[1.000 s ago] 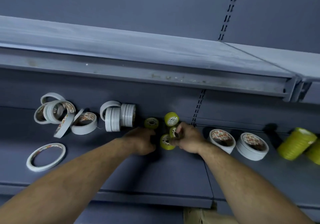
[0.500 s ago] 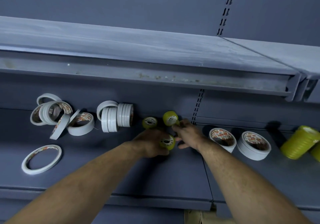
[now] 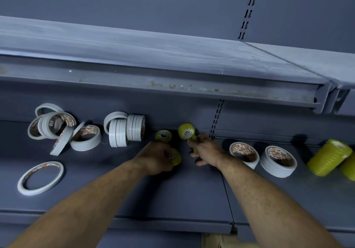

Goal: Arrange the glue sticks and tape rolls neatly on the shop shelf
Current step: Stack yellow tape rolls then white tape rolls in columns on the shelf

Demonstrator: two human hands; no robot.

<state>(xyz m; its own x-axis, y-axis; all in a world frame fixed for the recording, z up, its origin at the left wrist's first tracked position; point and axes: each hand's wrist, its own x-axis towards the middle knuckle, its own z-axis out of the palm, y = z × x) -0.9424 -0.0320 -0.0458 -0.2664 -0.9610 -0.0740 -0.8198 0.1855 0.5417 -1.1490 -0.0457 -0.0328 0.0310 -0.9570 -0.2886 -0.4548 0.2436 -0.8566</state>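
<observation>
Two bare forearms reach up from the bottom edge over a grey metal shelf. Near its front left, a thin white tape ring lies flat on its own.

At the middle of the shelf, the left hand has its fingers curled round a small yellow tape roll. Just beside it, the right hand curls its fingers round a second yellow roll, which is mostly hidden.

Just beyond the hands, near the back panel, stand two more small rolls: the left yellow roll and the right yellow roll.

Further left are a row of white rolls standing on edge and a loose heap of white rolls. To the right lie two flat white rolls, then a stack of large yellow rolls. An upper shelf spans above.
</observation>
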